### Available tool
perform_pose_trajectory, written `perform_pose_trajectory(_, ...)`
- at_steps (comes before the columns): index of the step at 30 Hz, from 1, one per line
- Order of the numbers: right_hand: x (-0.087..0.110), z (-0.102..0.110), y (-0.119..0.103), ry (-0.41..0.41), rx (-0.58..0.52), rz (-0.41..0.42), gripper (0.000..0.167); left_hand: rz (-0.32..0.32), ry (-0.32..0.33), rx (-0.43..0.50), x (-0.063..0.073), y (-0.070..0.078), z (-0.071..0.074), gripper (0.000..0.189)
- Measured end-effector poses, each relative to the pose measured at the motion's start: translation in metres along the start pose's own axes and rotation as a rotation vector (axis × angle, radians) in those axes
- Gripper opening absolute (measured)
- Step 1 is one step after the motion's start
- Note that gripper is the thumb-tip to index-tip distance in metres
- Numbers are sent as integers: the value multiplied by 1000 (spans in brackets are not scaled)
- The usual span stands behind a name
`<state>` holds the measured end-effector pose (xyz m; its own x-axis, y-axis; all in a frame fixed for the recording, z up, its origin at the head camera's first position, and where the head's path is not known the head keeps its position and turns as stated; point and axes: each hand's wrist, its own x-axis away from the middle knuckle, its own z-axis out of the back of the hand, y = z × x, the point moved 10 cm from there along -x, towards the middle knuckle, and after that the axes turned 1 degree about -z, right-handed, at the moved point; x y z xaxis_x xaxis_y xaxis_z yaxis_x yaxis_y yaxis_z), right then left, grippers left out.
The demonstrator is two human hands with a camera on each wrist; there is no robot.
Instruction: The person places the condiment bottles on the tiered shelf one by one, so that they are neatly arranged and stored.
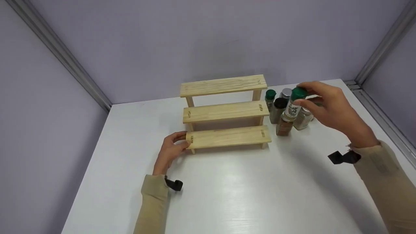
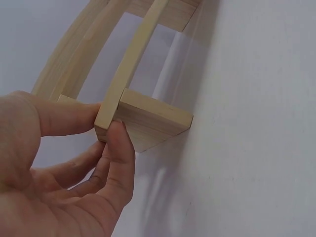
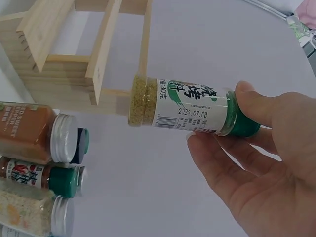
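Note:
A three-step wooden rack [image 1: 227, 138] stands at the back of the white table, its three boards bare. My left hand [image 1: 171, 148] pinches the left end of its lowest board [image 2: 109, 106] between thumb and fingers. In my right hand [image 1: 333, 105] is a spice bottle [image 3: 182, 106] with a green cap, a white label and yellowish contents, held by its cap end. It is raised over a group of jars to the right of the rack. In the head view it overlaps a jar of reddish-brown spice [image 1: 283, 128].
Several other jars crowd together beside the rack: a black-capped one [image 1: 278, 112], a green-capped one [image 1: 270, 96], and a silver-lidded one with pale contents [image 3: 27, 212]. Purple-grey panels [image 1: 146, 48] with metal rails [image 1: 61, 48] enclose the table at the back and sides.

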<state>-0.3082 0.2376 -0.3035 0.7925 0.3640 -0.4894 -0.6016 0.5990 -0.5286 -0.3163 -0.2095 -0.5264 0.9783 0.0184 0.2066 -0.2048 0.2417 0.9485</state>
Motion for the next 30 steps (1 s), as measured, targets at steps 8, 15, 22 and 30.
perform_pose_trajectory(8, -39, -28, -23, -55, -81, 61, 41, 19, 32, 13, -2, -4, 3, 47)
perform_pose_trajectory(15, -76, -54, -36, -95, -127, 84, 40, -9, 32, 1, -5, 3, 0, 47)
perform_pose_trajectory(22, -100, -75, -49, -119, -141, 81, 41, -34, 33, -3, -2, 6, -4, 47)
perform_pose_trajectory(30, -125, -94, -57, -137, -180, 55, 45, -23, 33, -29, -1, 8, -12, 48)
